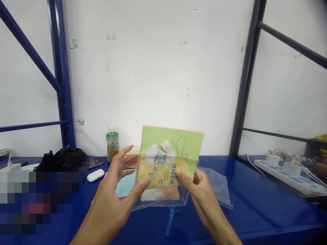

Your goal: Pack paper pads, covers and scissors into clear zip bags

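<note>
My right hand [204, 190] grips the lower right corner of a pad of craft paper [158, 156], thumb on its front. A green sheet with drawn lines shows at the pad's top, and a yellow cover with a white rabbit covers the lower part. Along the pad's left side, my left hand [114, 190] holds the edge, its thumb over the lower left corner and its fingers curved beside and behind. Below and behind the pad lies a clear plastic sleeve [219, 190], with more printed paper under part of it. Blue scissors [170, 219] rest on the table nearer to me.
On the blue table [255, 217] are a light-blue sheet [125, 185], a white oval case [95, 175], a green-labelled bottle [112, 143] and a black bag [61, 158]. A power strip [288, 177] with plugs and cables lies at right. Metal posts frame both sides.
</note>
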`<state>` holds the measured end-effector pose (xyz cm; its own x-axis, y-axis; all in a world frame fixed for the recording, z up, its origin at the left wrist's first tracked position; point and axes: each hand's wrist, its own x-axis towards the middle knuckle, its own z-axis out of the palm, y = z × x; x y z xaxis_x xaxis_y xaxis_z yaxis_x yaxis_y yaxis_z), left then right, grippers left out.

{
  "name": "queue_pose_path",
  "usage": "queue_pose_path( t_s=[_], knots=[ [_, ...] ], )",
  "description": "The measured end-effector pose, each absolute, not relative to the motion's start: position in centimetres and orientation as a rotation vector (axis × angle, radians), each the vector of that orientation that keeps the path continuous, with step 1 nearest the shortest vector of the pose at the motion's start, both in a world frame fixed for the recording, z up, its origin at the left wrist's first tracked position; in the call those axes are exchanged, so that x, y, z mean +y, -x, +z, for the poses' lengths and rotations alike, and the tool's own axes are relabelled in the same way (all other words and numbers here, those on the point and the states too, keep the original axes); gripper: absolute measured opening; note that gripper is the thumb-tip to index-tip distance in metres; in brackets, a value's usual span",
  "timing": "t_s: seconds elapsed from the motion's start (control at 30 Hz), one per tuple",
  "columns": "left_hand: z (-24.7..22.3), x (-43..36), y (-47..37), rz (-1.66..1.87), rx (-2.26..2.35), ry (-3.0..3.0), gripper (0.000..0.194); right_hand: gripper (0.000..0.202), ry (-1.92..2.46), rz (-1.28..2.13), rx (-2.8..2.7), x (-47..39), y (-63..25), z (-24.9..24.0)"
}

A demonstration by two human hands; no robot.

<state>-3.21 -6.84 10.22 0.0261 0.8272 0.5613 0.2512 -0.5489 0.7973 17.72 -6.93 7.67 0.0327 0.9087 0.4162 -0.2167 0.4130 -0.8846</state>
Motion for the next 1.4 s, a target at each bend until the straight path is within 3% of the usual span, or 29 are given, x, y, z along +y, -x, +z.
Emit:
queue_pose_path(
  t_s=[0.17, 0.43, 0.57, 0.83, 1.0, 1.27, 1.4],
  knots=[
    [10.2, -6.3, 3.3, 1.302, 0.896, -1.575, 0.052, 0.052, 0.691, 1.167, -1.082, -6.4, -17.1, 6.9],
    [10.3, -5.8, 4.4, 1.305, 0.945, -1.584, 0.060, 0.046, 0.762, 1.131, -1.219, -6.1, -16.2, 6.3],
    [10.6, -5.1, 5.0, 1.327, 1.021, -1.636, 0.048, 0.044, 0.878, 1.131, -1.485, -5.7, -16.4, 5.9],
    [10.2, -3.2, 7.1, 1.210, 1.086, -1.721, 0.036, 0.018, 1.592, 0.522, -1.951, -6.1, -21.9, 5.8],
    [10.4, -3.4, 6.8, 1.225, 1.085, -1.738, 0.026, 0.030, 1.872, 0.294, -2.068, -5.7, -21.7, 4.1],
    [10.3, -4.1, 5.0, 1.313, 1.094, -1.937, 0.022, 0.017, 1.848, 0.484, -2.053, -5.6, -21.8, 4.5],
    [10.2, -3.8, 5.6, 1.136, 1.078, -2.071, 0.031, 0.024, 1.804, 0.673, -2.019, -5.1, -23.5, 4.4]
  ],
)
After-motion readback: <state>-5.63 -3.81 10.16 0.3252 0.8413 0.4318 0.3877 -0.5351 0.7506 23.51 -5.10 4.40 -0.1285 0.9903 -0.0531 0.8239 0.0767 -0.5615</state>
